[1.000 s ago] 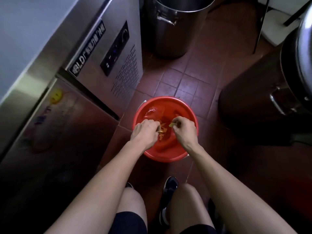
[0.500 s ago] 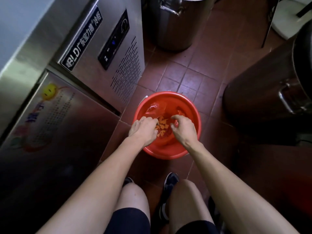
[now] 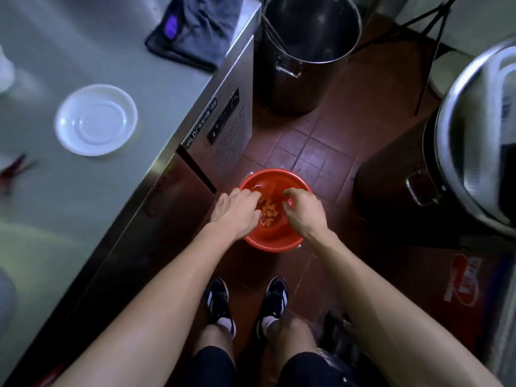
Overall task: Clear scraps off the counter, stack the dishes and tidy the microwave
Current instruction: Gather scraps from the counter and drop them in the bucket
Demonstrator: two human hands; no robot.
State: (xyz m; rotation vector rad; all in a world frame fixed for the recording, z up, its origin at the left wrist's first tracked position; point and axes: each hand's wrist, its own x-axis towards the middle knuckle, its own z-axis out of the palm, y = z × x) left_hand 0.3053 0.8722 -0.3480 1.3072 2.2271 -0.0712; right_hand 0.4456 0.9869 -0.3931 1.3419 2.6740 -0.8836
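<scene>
A red bucket [image 3: 272, 243] stands on the tiled floor beside the steel counter. Orange food scraps [image 3: 268, 213] lie at its bottom. My left hand [image 3: 237, 210] hangs over the bucket's left rim, fingers pointing down and loosely curled, holding nothing. My right hand [image 3: 305, 209] hovers over the right rim, fingers also loosely curled and empty. A white plate [image 3: 96, 120] sits on the counter [image 3: 69, 219] at the left.
A dark folded cloth [image 3: 192, 32] lies at the counter's far end, and a red object [image 3: 14, 169] at its left edge. A tall steel pot [image 3: 307, 51] stands on the floor behind the bucket. A large lidded pot [image 3: 469, 152] is at the right.
The scraps pinched in both hands a second ago now lie in the bucket. The view has risen from a crouch, so the countertop and plate have come into sight.
</scene>
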